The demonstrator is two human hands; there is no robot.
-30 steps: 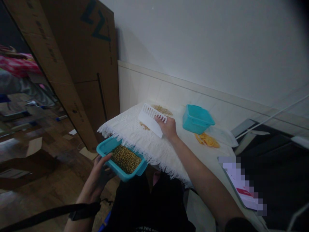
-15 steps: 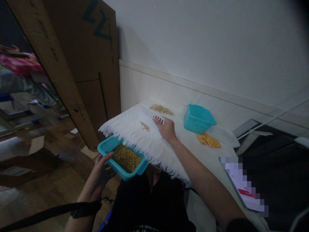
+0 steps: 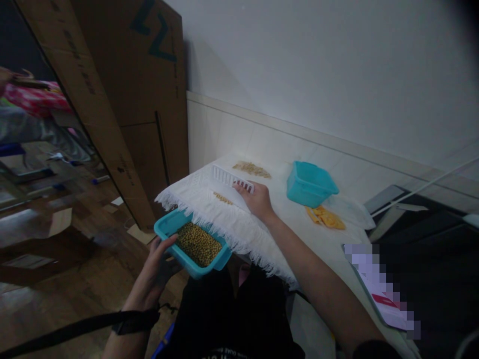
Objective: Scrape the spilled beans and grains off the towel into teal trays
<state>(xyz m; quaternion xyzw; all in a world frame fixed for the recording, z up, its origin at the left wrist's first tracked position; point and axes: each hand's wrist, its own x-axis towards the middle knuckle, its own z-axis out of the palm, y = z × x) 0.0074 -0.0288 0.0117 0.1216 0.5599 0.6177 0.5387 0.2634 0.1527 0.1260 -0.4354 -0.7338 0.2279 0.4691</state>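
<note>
Grips a white slotted scraper [image 3: 226, 185] with the fingers of the right hand [image 3: 258, 199] curled round its slotted edge, just behind a few small beans [image 3: 223, 198] on a white fringed cloth [image 3: 254, 239]. Holds a teal tub of greenish beans [image 3: 190, 267] in the left hand [image 3: 157, 257], thumb over the rim, by the cloth's fringe. Has, farther out near the wall [image 3: 318, 70], a pale heap [image 3: 252, 169], then a second teal tub [image 3: 305, 190] with a yellow bundle [image 3: 325, 218] just before it; leftward, a tall cardboard box [image 3: 145, 89].
</note>
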